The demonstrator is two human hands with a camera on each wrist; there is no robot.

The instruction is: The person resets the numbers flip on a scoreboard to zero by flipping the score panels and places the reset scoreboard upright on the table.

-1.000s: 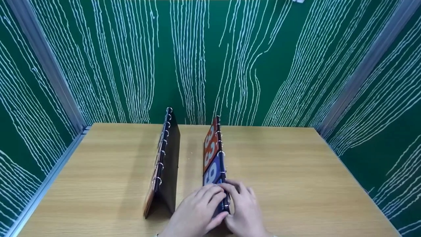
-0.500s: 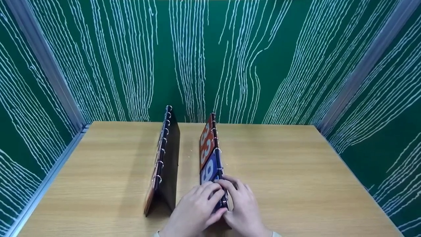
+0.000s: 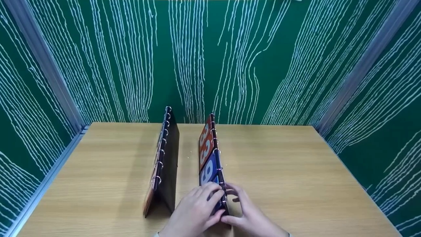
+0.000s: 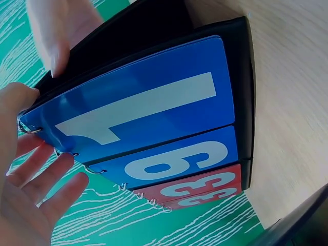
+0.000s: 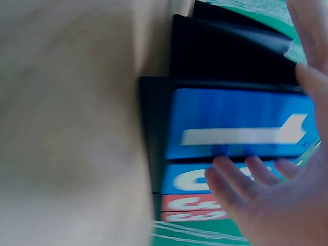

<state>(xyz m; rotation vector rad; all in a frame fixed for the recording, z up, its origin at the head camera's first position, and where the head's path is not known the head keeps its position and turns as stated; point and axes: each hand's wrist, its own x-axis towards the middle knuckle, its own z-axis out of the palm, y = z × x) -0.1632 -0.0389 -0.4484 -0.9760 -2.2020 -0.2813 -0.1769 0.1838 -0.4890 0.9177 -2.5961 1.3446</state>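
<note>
A black flip scoreboard (image 3: 208, 164) stands like a tent right of the middle, rings along its top ridge. Red cards with 3s show at its far end, then a blue 9 and, in the left wrist view, a blue 1 card (image 4: 143, 107) nearest. My left hand (image 3: 197, 207) holds the near end of the ringed ridge, thumb at the end edge, index finger by the rings. On the other side my right hand (image 3: 246, 210) has its fingers spread, thumb near the same end. In the right wrist view those fingers stand before another blue 1 card (image 5: 241, 102).
A second black flip scoreboard (image 3: 169, 164) stands upright to the left, roughly parallel, with a narrow strip of table between the two. The wooden table (image 3: 289, 164) meets green walls (image 3: 279, 33) with white wavy lines at the back and sides.
The scoreboard's far end shifted slightly left in the first half second. My right hand has since drawn back from the rings and spread its fingers. My left hand stays at the near end.
</note>
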